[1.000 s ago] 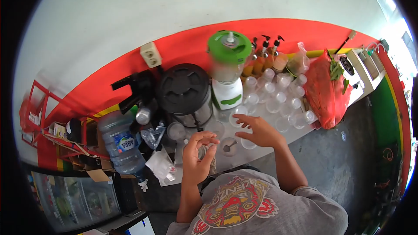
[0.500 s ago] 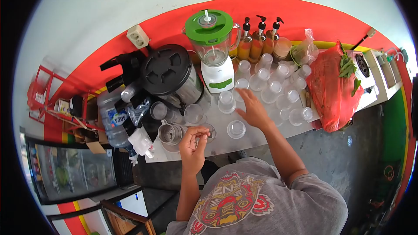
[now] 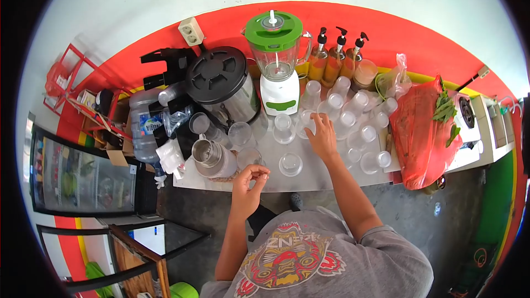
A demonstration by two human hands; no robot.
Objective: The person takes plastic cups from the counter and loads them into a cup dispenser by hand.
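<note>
My right hand (image 3: 323, 137) reaches over the counter with its fingers and thumb curled around a clear plastic cup (image 3: 302, 128). Beside that cup stands another upside-down plastic cup (image 3: 283, 129), and a further cup (image 3: 290, 164) sits nearer the counter's front edge. My left hand (image 3: 249, 186) hovers at the front edge, fingers loosely curled towards the thumb, and no object shows in it. Just behind it is a clear cup (image 3: 250, 157). To its left, a metal cup (image 3: 206, 153) rests on a pale round container (image 3: 220, 166).
A green-lidded blender (image 3: 277, 72) stands at the back, beside a large black-lidded steel container (image 3: 217, 80). Several plastic cups (image 3: 361, 135) cluster on the right, before pump bottles (image 3: 334, 63) and a red plastic bag (image 3: 420, 132). A water bottle (image 3: 144, 127) stands left.
My right hand has closed from spread fingers onto a plastic cup. My left hand stays curled near the front edge. The camera view has shifted slightly.
</note>
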